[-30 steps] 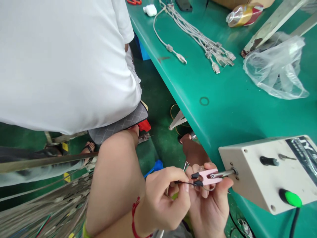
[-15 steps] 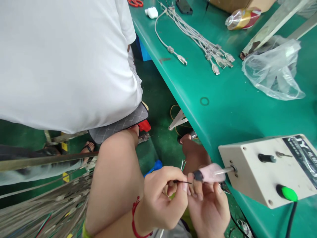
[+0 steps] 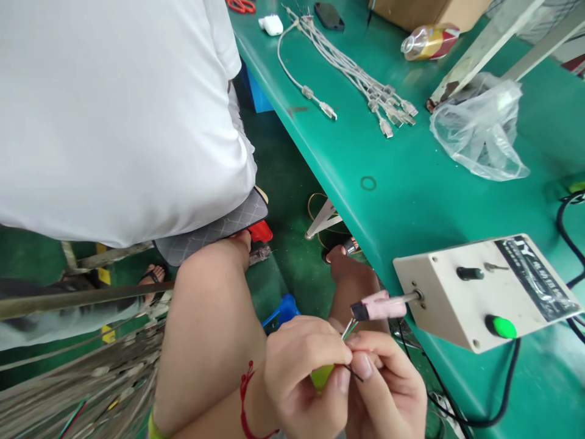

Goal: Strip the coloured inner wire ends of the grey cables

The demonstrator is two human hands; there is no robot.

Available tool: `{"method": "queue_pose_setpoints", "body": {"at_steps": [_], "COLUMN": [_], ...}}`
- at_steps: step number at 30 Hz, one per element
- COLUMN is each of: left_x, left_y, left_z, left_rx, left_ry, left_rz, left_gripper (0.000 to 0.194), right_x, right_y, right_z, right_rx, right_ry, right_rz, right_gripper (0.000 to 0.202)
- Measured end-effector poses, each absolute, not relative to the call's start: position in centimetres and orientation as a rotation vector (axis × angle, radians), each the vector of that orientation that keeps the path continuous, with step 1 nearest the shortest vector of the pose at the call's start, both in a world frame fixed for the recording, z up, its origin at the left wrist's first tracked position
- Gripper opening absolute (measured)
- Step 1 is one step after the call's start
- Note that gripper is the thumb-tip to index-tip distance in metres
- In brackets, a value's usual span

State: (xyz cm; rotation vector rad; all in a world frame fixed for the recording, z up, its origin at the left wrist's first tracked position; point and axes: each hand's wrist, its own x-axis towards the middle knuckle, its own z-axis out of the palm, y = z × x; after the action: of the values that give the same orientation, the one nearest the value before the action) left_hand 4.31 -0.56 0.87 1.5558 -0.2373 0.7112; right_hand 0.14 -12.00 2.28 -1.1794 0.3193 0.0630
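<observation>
My left hand point(image 3: 306, 372), with a red string bracelet at the wrist, pinches thin wires near their ends. Fingertips of my right hand point(image 3: 384, 378) meet it and close on the same wires. A black wire point(image 3: 355, 372) sticks out below the fingertips, and white and green wires point(image 3: 350, 328) rise above them. Just over my hands is the pink sleeve with a black tip point(image 3: 377, 306), on a metal shaft from a beige control box point(image 3: 439, 292) with a green knob.
Grey USB cables point(image 3: 356, 73), a plastic bag point(image 3: 484, 128) and a bottle point(image 3: 429, 42) lie on the green table point(image 3: 393, 207). A person in a white shirt point(image 3: 119, 116) sits at left. Many loose cables point(image 3: 114, 372) are at lower left.
My right hand has turned and closed in on the wires beside my left fingers. The pink sleeve looks sharper. The whole view has shifted slightly.
</observation>
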Motion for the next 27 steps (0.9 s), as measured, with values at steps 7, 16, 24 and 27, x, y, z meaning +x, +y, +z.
{"method": "queue_pose_setpoints", "body": {"at_steps": [7, 16, 24, 27], "left_x": [4.7, 4.9, 5.1, 5.3], "left_y": [0.3, 1.1, 1.6, 1.6], "left_z": [1.2, 1.1, 0.9, 0.6], "left_rx": [1.472, 1.607, 1.535, 1.304], "left_ry": [-0.333, -0.287, -0.207, -0.021], "left_rz": [0.584, 0.604, 0.399, 0.291], "left_gripper": [0.010, 0.026, 0.016, 0.012], "right_x": [1.6, 4.6, 5.1, 3.6], "right_y": [-12.0, -11.4, -11.5, -11.6], "right_z": [2.7, 1.9, 1.1, 0.0], "right_rx": [-1.167, -1.040, -0.896, -1.206], "right_ry": [0.318, 0.413, 0.249, 0.076], "right_rz": [0.112, 0.013, 0.064, -0.077], "right_gripper": [0.016, 0.044, 0.045, 0.041]}}
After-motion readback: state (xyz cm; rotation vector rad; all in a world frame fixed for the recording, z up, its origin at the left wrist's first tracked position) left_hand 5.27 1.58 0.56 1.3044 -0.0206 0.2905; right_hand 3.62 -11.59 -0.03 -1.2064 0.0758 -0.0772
